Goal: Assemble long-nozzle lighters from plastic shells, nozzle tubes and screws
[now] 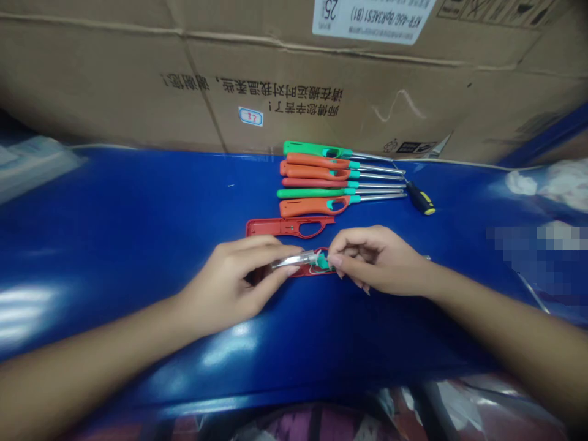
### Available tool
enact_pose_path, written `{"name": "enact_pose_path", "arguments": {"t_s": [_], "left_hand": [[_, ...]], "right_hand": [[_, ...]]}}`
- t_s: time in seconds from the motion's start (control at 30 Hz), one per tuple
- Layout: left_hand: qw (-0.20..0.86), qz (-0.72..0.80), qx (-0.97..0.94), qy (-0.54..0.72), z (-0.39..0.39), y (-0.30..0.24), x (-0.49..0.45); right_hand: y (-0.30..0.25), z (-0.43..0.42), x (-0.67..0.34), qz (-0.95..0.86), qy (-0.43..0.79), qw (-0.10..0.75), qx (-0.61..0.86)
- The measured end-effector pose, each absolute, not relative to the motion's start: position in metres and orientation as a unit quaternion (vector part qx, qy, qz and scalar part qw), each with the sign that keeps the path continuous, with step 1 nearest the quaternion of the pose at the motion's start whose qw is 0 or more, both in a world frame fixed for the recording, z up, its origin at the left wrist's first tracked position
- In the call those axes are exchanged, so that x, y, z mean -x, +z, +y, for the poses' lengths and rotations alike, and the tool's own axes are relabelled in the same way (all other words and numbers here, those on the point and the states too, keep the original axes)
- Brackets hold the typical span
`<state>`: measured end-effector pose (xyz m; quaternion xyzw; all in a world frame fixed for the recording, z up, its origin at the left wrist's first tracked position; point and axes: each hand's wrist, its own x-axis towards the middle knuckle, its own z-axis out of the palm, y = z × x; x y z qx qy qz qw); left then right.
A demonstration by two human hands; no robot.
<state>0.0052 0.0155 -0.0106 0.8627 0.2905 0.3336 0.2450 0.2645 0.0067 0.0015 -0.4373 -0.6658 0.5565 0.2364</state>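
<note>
Between the thumb and fingers of my left hand [243,269] is a clear lighter fuel tank [296,260], raised over a red lighter half-shell [309,271]. At the tank's right end sits a green trigger piece [323,262] with a thin white wire. My right hand [374,260] has its thumb and index finger pinched at the right end of this piece; the fingertips cover what exactly they grip. The other red half-shell [285,228], with its oval trigger opening, lies just behind my hands.
Behind the shells, several assembled lighters [316,173] lie in a row, metal tubes pointing right. A black and yellow screwdriver [420,198] rests at their tips. A large cardboard box [138,92] stands along the back of the blue table [151,208]. White plastic bags [569,184] sit at right.
</note>
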Motion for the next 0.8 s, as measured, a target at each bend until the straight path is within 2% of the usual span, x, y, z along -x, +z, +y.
{"name": "enact_pose_path", "arguments": {"t_s": [0.8], "left_hand": [[0.249,0.272,-0.869,0.329,0.0169,-0.0133,-0.0041]], "right_hand": [[0.0015,0.0095,-0.2648,-0.647,0.579,0.222,0.444]]}}
